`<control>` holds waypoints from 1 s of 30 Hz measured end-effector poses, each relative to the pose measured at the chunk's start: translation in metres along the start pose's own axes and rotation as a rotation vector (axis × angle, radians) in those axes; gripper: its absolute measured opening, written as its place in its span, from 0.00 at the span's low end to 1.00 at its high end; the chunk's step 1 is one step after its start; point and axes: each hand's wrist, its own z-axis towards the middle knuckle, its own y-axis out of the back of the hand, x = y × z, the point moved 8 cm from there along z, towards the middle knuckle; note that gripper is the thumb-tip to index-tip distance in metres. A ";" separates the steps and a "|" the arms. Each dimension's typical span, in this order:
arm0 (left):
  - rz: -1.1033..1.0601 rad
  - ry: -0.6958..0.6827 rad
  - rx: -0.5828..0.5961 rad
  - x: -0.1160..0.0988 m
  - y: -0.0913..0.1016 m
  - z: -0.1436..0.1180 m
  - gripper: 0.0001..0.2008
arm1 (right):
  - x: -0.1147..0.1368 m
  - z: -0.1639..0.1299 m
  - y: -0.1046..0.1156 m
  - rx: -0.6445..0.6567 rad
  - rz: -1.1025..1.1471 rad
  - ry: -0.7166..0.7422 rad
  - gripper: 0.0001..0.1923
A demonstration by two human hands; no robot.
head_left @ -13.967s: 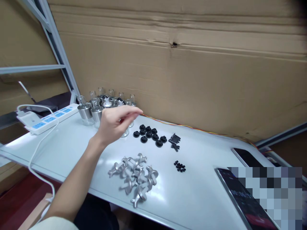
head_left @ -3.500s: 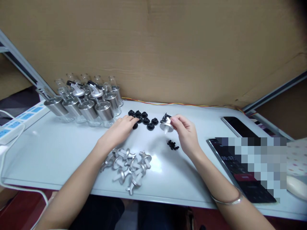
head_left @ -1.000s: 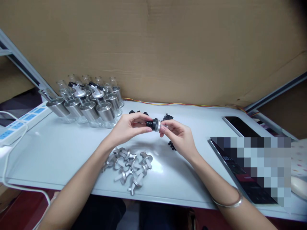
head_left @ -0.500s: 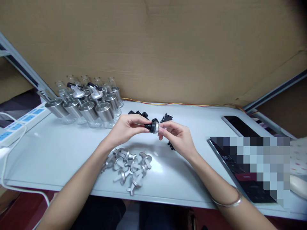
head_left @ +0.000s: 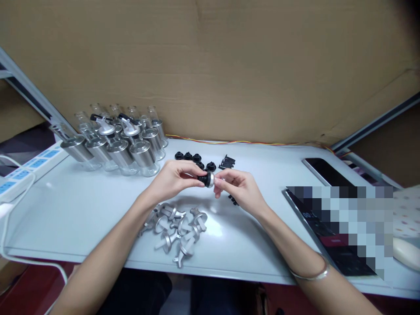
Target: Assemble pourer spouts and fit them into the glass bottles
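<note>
At far left a white power strip (head_left: pixel 19 177) lies beside a cluster of glass bottles with steel bases (head_left: pixel 118 142). The left hand (head_left: pixel 170 181) pinches a black rubber stopper (head_left: pixel 202 179), now pressed into the small silver metal spout cap (head_left: pixel 210 179) that the right hand (head_left: pixel 241 190) grips; seconds ago the parts were apart. Loose silver spout caps (head_left: pixel 177 229) lie near, spare black stoppers (head_left: pixel 195 158) far, a dark tablet (head_left: pixel 328 227) right.

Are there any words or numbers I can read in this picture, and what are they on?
None can be read.
Tablet: pale digits glow on its dark screen, too blurred to read; the rest is blocked out.
Power strip: blue sockets, no print legible.
Phone: screen dark.
Cardboard wall and bottles: no print visible.
</note>
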 end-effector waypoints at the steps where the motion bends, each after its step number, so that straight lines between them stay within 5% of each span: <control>1: 0.008 0.002 0.008 0.000 0.000 0.000 0.07 | -0.001 0.000 0.000 0.006 0.006 -0.011 0.15; 11: 0.036 0.044 0.025 0.001 0.000 0.000 0.07 | -0.004 0.001 -0.002 0.009 -0.071 -0.003 0.15; 17: 0.177 -0.053 -0.029 -0.006 0.004 0.000 0.10 | 0.014 -0.005 0.016 -0.311 -0.309 0.220 0.11; 23: 0.259 -0.169 -0.007 -0.016 -0.009 0.000 0.08 | -0.006 -0.001 -0.004 -0.073 -0.094 0.043 0.14; 30: -0.080 -0.052 0.083 -0.004 -0.011 -0.002 0.11 | -0.004 0.001 0.003 -0.121 0.023 0.030 0.19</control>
